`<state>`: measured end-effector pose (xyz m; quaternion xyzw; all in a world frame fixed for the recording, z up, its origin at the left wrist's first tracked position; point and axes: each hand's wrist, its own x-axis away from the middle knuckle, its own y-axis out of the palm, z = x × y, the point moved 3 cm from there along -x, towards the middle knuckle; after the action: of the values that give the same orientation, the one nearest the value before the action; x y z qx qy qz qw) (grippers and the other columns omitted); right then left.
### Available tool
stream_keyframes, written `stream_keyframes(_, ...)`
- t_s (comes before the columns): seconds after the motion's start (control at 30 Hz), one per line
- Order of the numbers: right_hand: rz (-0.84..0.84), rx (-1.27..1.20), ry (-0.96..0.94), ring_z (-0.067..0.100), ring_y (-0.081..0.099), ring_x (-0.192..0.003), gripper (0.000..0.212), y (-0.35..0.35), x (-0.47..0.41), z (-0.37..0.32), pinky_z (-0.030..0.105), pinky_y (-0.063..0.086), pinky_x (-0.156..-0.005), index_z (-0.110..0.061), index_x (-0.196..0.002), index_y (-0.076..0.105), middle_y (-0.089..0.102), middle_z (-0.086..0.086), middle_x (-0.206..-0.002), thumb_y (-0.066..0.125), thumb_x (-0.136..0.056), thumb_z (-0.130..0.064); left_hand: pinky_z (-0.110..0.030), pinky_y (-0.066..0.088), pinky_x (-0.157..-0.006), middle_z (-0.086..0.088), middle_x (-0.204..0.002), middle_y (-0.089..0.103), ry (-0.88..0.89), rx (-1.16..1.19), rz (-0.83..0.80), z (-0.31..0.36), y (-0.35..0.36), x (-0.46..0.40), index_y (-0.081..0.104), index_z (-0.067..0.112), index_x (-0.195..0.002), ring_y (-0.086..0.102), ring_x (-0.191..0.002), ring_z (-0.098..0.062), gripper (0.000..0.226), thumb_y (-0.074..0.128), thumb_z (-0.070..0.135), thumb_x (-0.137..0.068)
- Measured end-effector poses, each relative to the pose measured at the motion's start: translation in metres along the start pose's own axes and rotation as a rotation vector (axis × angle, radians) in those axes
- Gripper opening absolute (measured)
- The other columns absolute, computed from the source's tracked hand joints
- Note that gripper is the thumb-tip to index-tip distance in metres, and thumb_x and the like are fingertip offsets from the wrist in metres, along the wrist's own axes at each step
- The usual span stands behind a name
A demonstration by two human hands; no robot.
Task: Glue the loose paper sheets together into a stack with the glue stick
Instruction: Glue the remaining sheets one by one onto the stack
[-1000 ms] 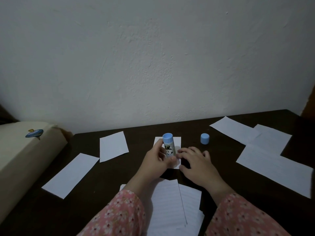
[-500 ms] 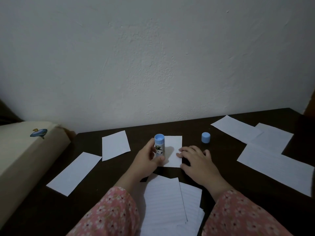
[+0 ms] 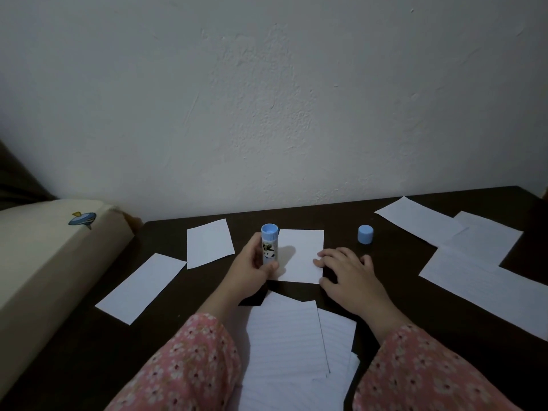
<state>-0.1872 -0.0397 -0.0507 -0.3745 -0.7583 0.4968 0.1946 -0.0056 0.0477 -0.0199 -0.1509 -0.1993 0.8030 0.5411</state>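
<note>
My left hand (image 3: 252, 269) grips a blue-and-white glue stick (image 3: 269, 246), held upright with its lower end on the left edge of a small white paper sheet (image 3: 302, 256) on the dark table (image 3: 166, 345). The fingertips of my right hand (image 3: 348, 274) rest on that sheet's right edge, fingers spread and relaxed. The stick's blue cap (image 3: 365, 234) stands alone to the right. Lined sheets (image 3: 284, 345) overlap in a loose pile near me, between my forearms.
More loose sheets lie around: two at the left (image 3: 209, 243) (image 3: 142, 287), several large ones at the right (image 3: 486, 286). A beige padded object (image 3: 44, 262) borders the table's left side. A white wall (image 3: 267, 99) rises behind the table.
My left hand has slid the upright glue stick leftward, from the middle of the small sheet to its left edge. My right hand has kept its place on the right edge.
</note>
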Motion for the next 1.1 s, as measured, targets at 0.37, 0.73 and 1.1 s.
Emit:
stream_keyframes(0.37,0.066,-0.145,-0.018,0.0,0.02,-0.135,0.028,-0.005,0.002,0.0,0.046,0.012,-0.115,-0.045,-0.117,0.05,0.033,-0.022,-0.138,0.051,-0.09,-0.055,-0.042,0.046,-0.098,-0.004,-0.126,0.057,-0.093,0.461,0.295,0.008,-0.011,-0.034,0.037,0.027,-0.138,0.055,-0.113,-0.021,0.055,0.063,0.02,-0.09)
stream_keyframes(0.73,-0.075,0.053,0.029,0.014,-0.004,-0.148,0.051,0.005,-0.005,-0.001,0.053,-0.004,-0.116,-0.044,-0.149,0.018,0.008,-0.016,-0.16,0.032,-0.1,-0.043,-0.028,0.05,-0.081,0.003,-0.107,0.061,-0.04,0.181,0.061,0.028,0.05,-0.07,0.048,0.028,-0.119,0.058,-0.1,-0.01,0.039,0.065,0.012,-0.088)
stream_keyframes(1.1,-0.081,0.07,0.005,0.012,-0.003,-0.148,0.052,0.003,-0.003,-0.003,0.054,-0.002,-0.116,-0.04,-0.151,0.017,0.008,-0.018,-0.16,0.031,-0.101,-0.041,-0.016,0.042,-0.074,0.011,-0.11,0.058,0.041,0.039,-0.015,0.029,0.052,-0.062,0.046,0.037,-0.114,0.054,-0.105,-0.005,0.04,0.06,0.009,-0.09)
